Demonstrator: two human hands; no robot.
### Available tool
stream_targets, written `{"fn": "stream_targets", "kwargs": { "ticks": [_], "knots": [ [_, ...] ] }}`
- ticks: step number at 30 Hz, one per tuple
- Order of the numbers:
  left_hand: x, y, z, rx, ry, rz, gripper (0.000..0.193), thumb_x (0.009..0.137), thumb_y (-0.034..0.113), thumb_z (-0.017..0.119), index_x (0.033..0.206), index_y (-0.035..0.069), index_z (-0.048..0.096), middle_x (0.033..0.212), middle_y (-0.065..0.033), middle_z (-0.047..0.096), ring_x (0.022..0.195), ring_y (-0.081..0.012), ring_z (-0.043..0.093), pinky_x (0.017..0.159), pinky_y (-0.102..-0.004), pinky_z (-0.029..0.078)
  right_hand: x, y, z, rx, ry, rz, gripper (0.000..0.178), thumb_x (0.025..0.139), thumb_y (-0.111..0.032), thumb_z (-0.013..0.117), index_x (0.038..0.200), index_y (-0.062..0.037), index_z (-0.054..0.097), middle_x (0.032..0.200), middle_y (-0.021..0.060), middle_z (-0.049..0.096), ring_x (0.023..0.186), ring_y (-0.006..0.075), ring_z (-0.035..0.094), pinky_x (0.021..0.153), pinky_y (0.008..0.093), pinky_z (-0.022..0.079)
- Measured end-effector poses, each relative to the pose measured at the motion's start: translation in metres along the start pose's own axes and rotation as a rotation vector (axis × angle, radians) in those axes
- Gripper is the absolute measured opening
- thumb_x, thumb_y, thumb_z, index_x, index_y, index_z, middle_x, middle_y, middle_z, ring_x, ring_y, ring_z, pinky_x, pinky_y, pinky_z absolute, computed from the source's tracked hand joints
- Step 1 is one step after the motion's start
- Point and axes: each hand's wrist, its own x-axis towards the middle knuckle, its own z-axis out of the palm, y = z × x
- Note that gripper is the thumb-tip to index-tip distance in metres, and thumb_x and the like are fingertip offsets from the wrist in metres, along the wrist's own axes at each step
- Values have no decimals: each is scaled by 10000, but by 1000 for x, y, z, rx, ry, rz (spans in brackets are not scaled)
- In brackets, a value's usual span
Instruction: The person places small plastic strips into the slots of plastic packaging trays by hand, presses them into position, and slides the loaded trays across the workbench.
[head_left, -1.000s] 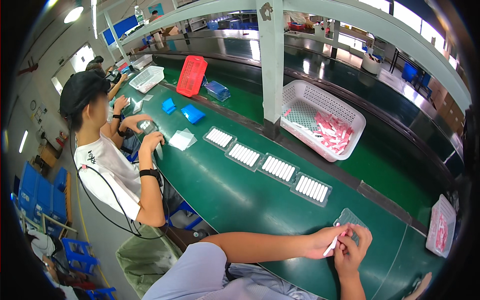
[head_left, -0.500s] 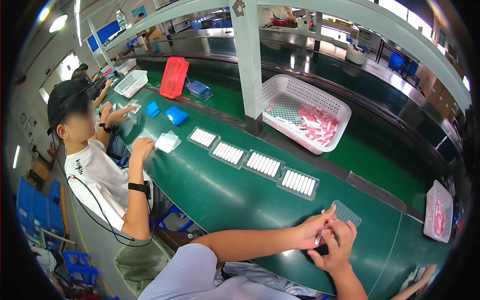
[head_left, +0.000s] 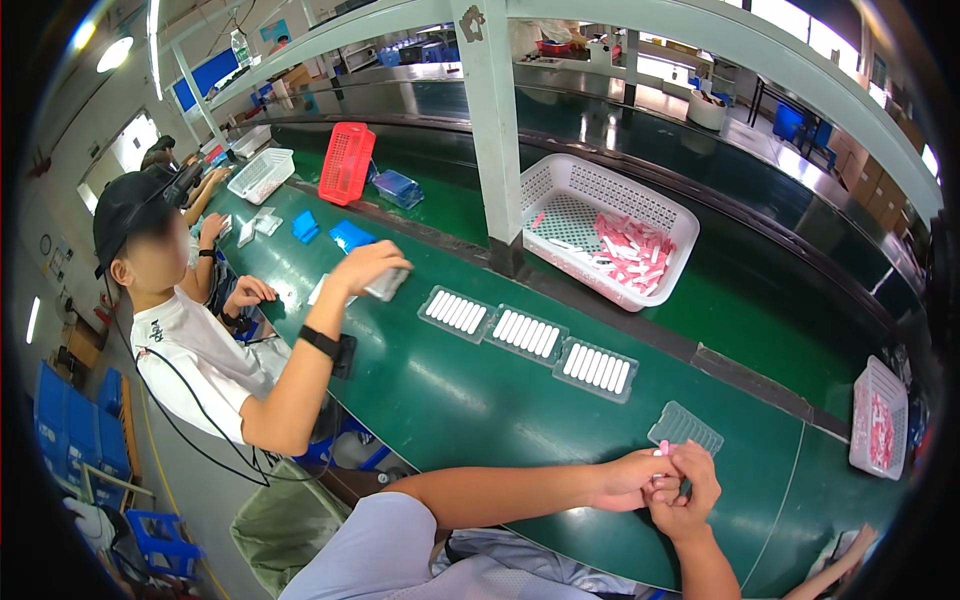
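Observation:
My left hand (head_left: pixel 628 480) and my right hand (head_left: pixel 688 490) meet at the table's near edge. Closed fingers of my left hand hold a small pink-and-white stick (head_left: pixel 664 448), its pink end showing by the fingertips. My right hand's fingers curl around the same spot; they partly hide what is gripped. Just beyond them lies a transparent ribbed tray (head_left: pixel 687 426) with no sticks visible in its slots. Farther left, a tray of white sticks (head_left: pixel 597 370) adjoins a middle tray (head_left: pixel 528 332) and a third filled tray (head_left: pixel 455 313).
A white basket (head_left: pixel 682 215) of pink and white pieces stands behind the trays, beside a pale post (head_left: pixel 492 140). Another basket (head_left: pixel 858 425) is at the right. A co-worker's hand (head_left: pixel 370 265) holds a filled tray (head_left: pixel 388 284). A red basket (head_left: pixel 345 165) stands farther back.
The co-worker's hand has reached over and lifted the leftmost filled tray off the table. My hands have drawn closer together, slightly nearer me, and my right fingers have curled in.

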Motion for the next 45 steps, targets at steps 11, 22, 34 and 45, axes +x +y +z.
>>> {"fn": "stream_targets", "kwargs": {
  "ticks": [11, 22, 34, 45],
  "knots": [
    [-7, 7, -1, 479, 142, -43, 140, 976, 120, 530, 839, 92, 537, 788, -27, 544, 774, -123, 545, 714, -291, 418, 13, -10, 4, 206, 21, 182, 785, 663, -120, 894, 1353, -9, 535, 1257, 234, 641, 1088, 351, 682, 950, 432, 546],
    [6, 5, -11, 199, -28, -77, 216, 1043, 181, 568, 1166, 17, 636, 1080, -107, 691, 1068, -184, 640, 933, -335, 508, 12, -12, -18, 89, 12, 214, 830, 646, -206, 945, 1357, -22, 559, 1374, 244, 610, 1185, 392, 647, 987, 449, 535],
    [-9, 37, 14, 235, 167, -40, 656, 1024, 202, 632, 1530, -58, 304, 1509, -239, 457, 1343, -367, 543, 1104, -490, 483, 23, -4, -27, 142, 102, 282, 687, 747, -184, 856, 1344, -14, 561, 1414, 203, 574, 1251, 380, 588, 1053, 465, 469],
    [-11, 34, 18, 368, 260, -138, 428, 1024, 248, 636, 1371, 13, 550, 1337, -186, 624, 1154, -302, 682, 927, -438, 620, 27, -6, -33, 163, 16, 271, 400, 761, -158, 827, 1130, -57, 712, 1225, 142, 686, 1128, 315, 660, 1113, 513, 397]
  ]
}}
